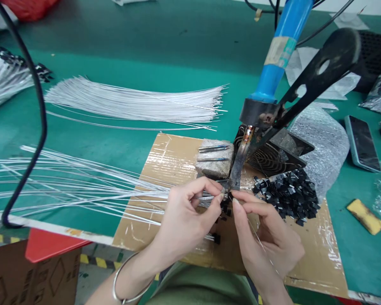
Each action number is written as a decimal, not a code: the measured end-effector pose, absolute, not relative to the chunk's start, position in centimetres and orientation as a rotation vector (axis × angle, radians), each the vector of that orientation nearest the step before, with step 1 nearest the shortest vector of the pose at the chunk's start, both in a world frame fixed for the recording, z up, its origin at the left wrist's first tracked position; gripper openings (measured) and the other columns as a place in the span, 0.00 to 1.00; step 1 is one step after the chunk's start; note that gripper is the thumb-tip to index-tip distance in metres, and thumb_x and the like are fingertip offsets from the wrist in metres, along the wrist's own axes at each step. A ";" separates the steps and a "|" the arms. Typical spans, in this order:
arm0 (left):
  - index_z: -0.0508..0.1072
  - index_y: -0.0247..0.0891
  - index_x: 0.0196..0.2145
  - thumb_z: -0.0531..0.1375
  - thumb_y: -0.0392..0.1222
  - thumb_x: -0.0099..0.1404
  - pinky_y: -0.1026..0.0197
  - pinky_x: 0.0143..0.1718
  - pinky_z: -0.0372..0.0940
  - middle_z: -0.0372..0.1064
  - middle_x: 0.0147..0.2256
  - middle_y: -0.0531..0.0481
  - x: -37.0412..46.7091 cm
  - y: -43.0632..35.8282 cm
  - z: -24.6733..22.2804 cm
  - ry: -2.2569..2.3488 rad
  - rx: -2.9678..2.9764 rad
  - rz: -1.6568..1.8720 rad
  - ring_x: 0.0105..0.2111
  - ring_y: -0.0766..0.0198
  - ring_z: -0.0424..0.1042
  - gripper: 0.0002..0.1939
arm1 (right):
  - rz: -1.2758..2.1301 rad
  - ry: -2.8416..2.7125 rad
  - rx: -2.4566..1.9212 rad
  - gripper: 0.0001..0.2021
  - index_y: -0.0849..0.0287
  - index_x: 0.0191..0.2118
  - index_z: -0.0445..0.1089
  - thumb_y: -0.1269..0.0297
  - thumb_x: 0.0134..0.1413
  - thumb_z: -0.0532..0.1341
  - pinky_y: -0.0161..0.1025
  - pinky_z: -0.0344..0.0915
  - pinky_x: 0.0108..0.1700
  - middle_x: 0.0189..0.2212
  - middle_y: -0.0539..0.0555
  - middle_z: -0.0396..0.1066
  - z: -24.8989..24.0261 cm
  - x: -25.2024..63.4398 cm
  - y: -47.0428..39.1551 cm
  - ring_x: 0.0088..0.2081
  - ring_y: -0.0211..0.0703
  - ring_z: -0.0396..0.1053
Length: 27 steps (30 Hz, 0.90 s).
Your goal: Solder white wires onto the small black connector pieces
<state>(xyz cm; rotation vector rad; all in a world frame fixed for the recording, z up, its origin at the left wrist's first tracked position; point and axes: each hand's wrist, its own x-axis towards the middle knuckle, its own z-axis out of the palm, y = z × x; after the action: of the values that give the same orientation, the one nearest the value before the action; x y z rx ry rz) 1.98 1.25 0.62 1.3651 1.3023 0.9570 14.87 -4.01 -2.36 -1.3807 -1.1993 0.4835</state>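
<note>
My left hand point(190, 216) pinches the end of a white wire just below the tip of the soldering iron point(239, 163). Close beside it, my right hand point(263, 237) has its thumb and forefinger pressed together on a small black connector point(230, 197), mostly hidden by the fingertips. A thin strand of solder point(260, 243) runs down across my right palm. White wires point(114, 190) fan out to the left from under my left hand. Right of the iron lies a heap of black connectors point(288, 197) on the brown cardboard point(209, 254).
The blue-handled iron point(276, 55) leans in from the upper right on a black bracket point(324, 67). A wire bundle point(133, 101) lies behind. A phone point(362, 144) and yellow sponge point(365, 217) sit right. A black cable point(41, 110) arches over the left side.
</note>
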 end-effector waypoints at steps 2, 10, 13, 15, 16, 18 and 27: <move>0.76 0.37 0.26 0.63 0.34 0.61 0.66 0.30 0.67 0.79 0.29 0.51 1.9 1.2 0.5 1.304 1.368 0.937 0.29 0.65 0.75 0.06 | 0.520 -1.154 -1.400 0.05 0.56 0.35 0.74 0.73 0.61 0.68 0.38 0.77 0.47 0.40 0.53 0.83 -2.2 15.0 -4.0 0.41 0.42 0.82; 0.77 0.38 0.28 0.62 0.34 0.65 0.65 0.21 0.58 0.79 0.31 0.52 0.5 1.1 -1.0 1.363 1.661 0.818 0.21 0.69 0.67 0.07 | 0.700 -0.639 -1.297 0.20 0.60 0.33 0.81 0.48 0.64 0.63 0.40 0.71 0.32 0.27 0.53 0.77 -2.8 20.5 -4.7 0.27 0.42 0.73; 0.81 0.38 0.33 0.61 0.33 0.67 0.61 0.31 0.68 0.81 0.37 0.47 -0.3 0.7 -1.2 1.344 1.896 0.823 0.31 0.63 0.76 0.08 | 0.678 -0.469 -1.363 0.27 0.60 0.35 0.84 0.42 0.62 0.58 0.45 0.72 0.32 0.34 0.61 0.82 -3.7 23.6 -5.4 0.32 0.50 0.77; 0.82 0.36 0.39 0.61 0.32 0.69 0.57 0.42 0.71 0.81 0.42 0.44 -1.0 0.5 -0.9 1.333 2.031 0.869 0.42 0.57 0.79 0.08 | 0.616 -0.428 -1.407 0.28 0.59 0.35 0.84 0.40 0.60 0.57 0.45 0.71 0.31 0.35 0.60 0.82 -4.4 25.2 -5.8 0.33 0.50 0.77; 0.82 0.35 0.41 0.61 0.32 0.70 0.56 0.45 0.70 0.81 0.43 0.43 -1.4 0.6 -0.7 1.339 2.086 0.891 0.43 0.57 0.78 0.08 | 0.578 -0.424 -1.428 0.28 0.59 0.34 0.84 0.39 0.60 0.57 0.44 0.69 0.30 0.33 0.60 0.82 -4.8 25.8 -5.9 0.32 0.50 0.76; 0.81 0.34 0.42 0.60 0.32 0.71 0.55 0.46 0.70 0.81 0.41 0.43 -2.4 1.5 -0.3 1.363 2.191 0.909 0.42 0.56 0.77 0.08 | 0.503 -0.413 -1.452 0.30 0.59 0.32 0.84 0.37 0.58 0.57 0.46 0.66 0.28 0.30 0.60 0.81 -5.5 26.5 -5.9 0.29 0.51 0.75; 0.76 0.29 0.46 0.54 0.34 0.71 0.41 0.54 0.64 0.73 0.46 0.30 -6.5 16.1 -3.0 1.531 2.602 0.411 0.50 0.41 0.69 0.12 | 0.482 -0.343 -1.495 0.22 0.54 0.24 0.82 0.45 0.56 0.61 0.56 0.60 0.31 0.26 0.63 0.77 -5.2 26.1 -5.4 0.25 0.51 0.70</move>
<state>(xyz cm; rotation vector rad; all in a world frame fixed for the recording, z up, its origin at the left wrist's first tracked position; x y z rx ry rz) -6.54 16.06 -3.03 2.6021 1.5314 0.4110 26.11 -5.37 -5.16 -1.4946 -0.3428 0.4818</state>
